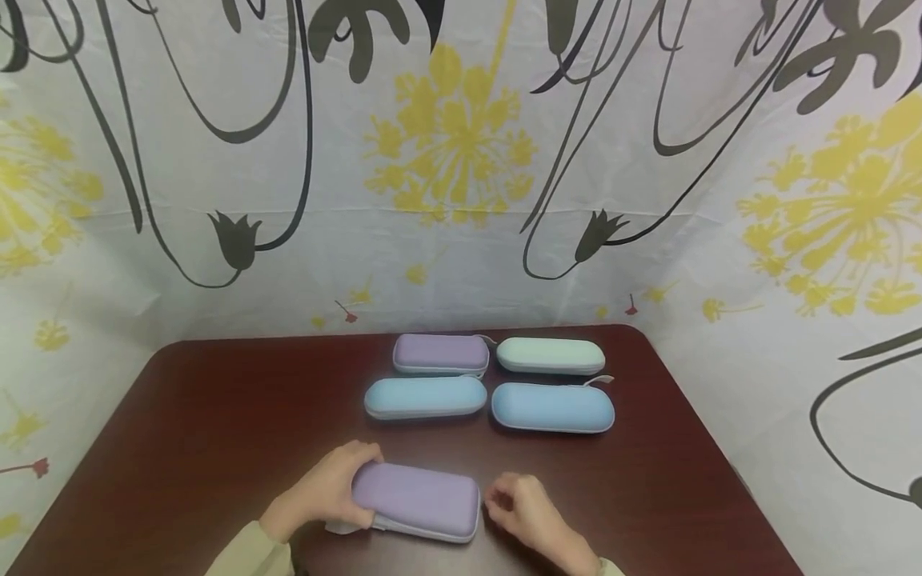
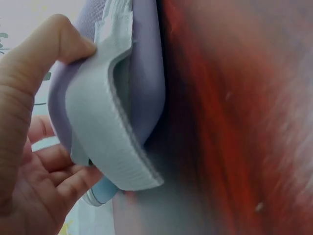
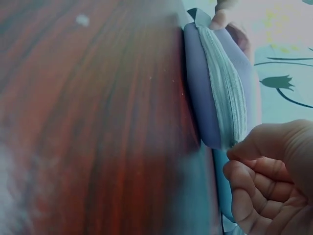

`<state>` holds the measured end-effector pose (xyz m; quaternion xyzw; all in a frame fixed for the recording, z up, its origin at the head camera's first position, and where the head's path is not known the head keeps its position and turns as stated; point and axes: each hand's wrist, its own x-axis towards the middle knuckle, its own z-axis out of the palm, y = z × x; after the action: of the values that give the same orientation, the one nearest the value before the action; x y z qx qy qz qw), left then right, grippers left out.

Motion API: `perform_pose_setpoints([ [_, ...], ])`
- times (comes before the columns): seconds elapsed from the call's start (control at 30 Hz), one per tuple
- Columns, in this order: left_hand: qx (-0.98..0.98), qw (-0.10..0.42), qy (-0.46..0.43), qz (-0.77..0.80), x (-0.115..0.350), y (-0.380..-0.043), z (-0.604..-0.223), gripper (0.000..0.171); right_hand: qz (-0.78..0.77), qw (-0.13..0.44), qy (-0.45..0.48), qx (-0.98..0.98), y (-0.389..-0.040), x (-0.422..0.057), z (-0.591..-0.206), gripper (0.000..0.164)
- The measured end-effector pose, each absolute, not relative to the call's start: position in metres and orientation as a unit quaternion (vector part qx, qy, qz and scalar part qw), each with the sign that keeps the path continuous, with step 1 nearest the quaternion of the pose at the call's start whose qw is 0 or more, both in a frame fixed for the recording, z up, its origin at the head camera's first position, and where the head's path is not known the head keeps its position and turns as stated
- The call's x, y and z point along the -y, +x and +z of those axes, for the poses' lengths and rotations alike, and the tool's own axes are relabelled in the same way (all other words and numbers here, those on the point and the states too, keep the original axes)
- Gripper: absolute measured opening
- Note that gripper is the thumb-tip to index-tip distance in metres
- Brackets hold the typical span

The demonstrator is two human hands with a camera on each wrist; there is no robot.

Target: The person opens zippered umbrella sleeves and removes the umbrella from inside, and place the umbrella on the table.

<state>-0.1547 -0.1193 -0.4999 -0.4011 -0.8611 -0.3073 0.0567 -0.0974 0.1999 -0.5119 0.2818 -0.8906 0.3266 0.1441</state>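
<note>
A purple zippered glasses case (image 1: 419,500) lies near the front of the table. My left hand (image 1: 333,488) grips its left end, thumb on the near side and fingers over the far side. From that end hangs a pale grey strap (image 2: 105,112). Along the case's side runs a light grey zipper (image 3: 222,81), which looks closed. At the right end is my right hand (image 1: 529,512), its fingers curled. In the right wrist view its thumb and index finger meet at the zipper's end; the small pull there is mostly hidden by the fingertips.
Behind the hands stand two rows of similar cases: a light blue one (image 1: 425,398) and a blue one (image 1: 553,408) in front, another purple one (image 1: 441,354) and a mint one (image 1: 551,356) behind. The dark red-brown table (image 1: 238,416) ends at a patterned cloth (image 1: 461,272).
</note>
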Motion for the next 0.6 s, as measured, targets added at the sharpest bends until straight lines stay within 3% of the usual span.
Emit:
perform_pose_setpoints([
  [0.6,0.88,0.098,-0.349,-0.305,0.1149,-0.1457,-0.5079,0.05,0.343,0.135,0.29,0.883,-0.0936,-0.1988,-0.5125,0.019],
])
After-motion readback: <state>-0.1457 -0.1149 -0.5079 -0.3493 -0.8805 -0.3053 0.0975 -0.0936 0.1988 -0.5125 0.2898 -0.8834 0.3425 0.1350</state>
